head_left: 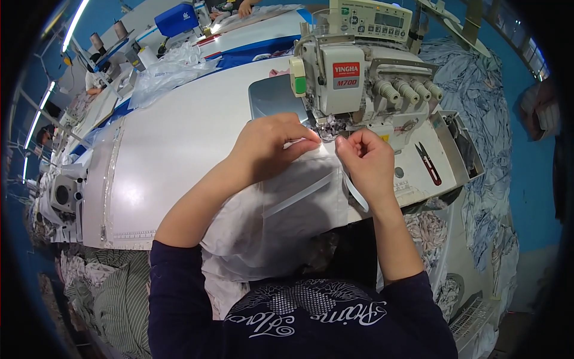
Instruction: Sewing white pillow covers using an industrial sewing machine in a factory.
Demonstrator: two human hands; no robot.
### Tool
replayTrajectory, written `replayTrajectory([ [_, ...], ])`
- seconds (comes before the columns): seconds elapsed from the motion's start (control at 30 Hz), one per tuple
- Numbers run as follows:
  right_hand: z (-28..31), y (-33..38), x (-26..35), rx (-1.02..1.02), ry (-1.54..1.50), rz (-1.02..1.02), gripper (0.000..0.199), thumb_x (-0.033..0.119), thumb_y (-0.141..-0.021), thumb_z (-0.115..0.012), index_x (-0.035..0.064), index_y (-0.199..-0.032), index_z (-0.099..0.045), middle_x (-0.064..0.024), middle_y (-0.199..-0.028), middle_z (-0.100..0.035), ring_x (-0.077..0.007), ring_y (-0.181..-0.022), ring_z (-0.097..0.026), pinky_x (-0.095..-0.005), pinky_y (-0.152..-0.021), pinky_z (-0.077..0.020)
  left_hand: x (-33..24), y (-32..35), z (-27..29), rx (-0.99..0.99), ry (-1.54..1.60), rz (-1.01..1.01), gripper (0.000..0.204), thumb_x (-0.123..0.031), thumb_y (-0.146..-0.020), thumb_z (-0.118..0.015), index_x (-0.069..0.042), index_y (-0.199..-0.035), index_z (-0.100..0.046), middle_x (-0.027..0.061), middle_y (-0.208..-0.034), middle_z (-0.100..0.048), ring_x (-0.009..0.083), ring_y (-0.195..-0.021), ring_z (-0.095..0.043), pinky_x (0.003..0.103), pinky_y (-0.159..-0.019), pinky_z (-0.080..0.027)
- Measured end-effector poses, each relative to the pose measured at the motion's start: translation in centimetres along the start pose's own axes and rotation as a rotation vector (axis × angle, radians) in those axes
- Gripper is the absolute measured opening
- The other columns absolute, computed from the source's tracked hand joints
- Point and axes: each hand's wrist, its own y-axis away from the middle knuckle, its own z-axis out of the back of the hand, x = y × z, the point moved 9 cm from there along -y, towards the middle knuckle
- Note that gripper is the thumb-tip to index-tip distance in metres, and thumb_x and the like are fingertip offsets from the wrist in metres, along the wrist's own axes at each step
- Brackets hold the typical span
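Note:
White cloth (pixel 305 206) hangs over the table's front edge and reaches up to the needle area of an overlock sewing machine (pixel 342 78). My left hand (pixel 269 143) is closed, thumb and forefinger pinching the cloth's upper edge just left of the presser foot. Just right of the foot, my right hand (pixel 368 158) is closed in a pinch with its fingers curled. A narrow white strip (pixel 357 194) runs down from beneath it, its gripped end hidden by the fingers. Another pale strip (pixel 299 196) lies slantwise across the cloth.
Red-handled thread snips (pixel 429 164) lie right of the machine, beside a metal bin (pixel 457 143). A white worktable (pixel 161 173) stretches left, with clear plastic bags (pixel 170 75) farther back. Heaped grey-blue fabric (pixel 478 90) stands at the right. Another person's hand (pixel 246 7) shows at the far table.

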Motion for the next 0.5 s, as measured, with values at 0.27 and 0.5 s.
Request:
replayTrajectory([
  [0.27,0.0,0.2,0.8,0.013,0.114,0.040,0.018,0.013,-0.081,-0.066,0.0000,-0.073,-0.056,0.0049,-0.059,-0.048,-0.0026,-0.055,-0.039,-0.0188,-0.050,-0.0332,0.0,0.2,0.1,0.008,-0.038,0.047,0.011,-0.013,-0.074,-0.071,-0.013,-0.085,-0.069,0.0060,-0.069,-0.057,0.0225,-0.063,-0.056,0.031,-0.054,-0.043],
  [0.5,1.5,6.4,4.4,-0.128,0.297,0.311,0.019,0.008,-0.079,-0.065,0.0013,-0.096,-0.059,-0.0023,-0.067,-0.055,-0.0093,-0.053,-0.048,-0.0247,-0.050,-0.0401,0.0,0.6,-0.1,0.031,-0.042,0.074,0.017,-0.013,-0.072,-0.072,-0.015,-0.088,-0.069,0.0036,-0.077,-0.059,0.0200,-0.069,-0.058,0.030,-0.059,-0.046],
])
